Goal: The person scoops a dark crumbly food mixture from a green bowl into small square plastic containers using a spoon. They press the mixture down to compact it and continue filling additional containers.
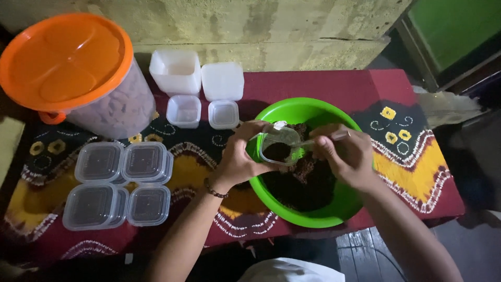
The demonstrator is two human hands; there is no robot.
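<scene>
Forearms are reaching in from the near edge of the bench point(323, 86), which is carrying a patterned maroon cloth point(402, 156). Left hand point(237, 156) is closed around a small clear container point(279, 146), tilting it over the green bowl point(292, 110), apparently so that any spill falls back into the bowl. Right hand point(348, 155) is gripping a thin clear spoon point(326, 139) whose tip is resting at the container's rim, just above the dark crumbly mixture point(308, 185) filling the bowl's lower half; some of that mixture is already lying inside the container.

Left of the bowl, 4 lidded containers point(119, 184) are sitting in a 2-by-2 block, some stacked, kept well apart from the bowl and seemingly set aside as finished. Farther back, 2 small open containers point(183, 110) and their lids point(223, 115) are waiting near the bowl, within easy reach, with a taller white tub point(176, 70) and its flat lid point(223, 81) behind them. At the far left corner a large clear jar with an orange lid point(62, 60) is standing upright against the concrete wall point(261, 31).
</scene>
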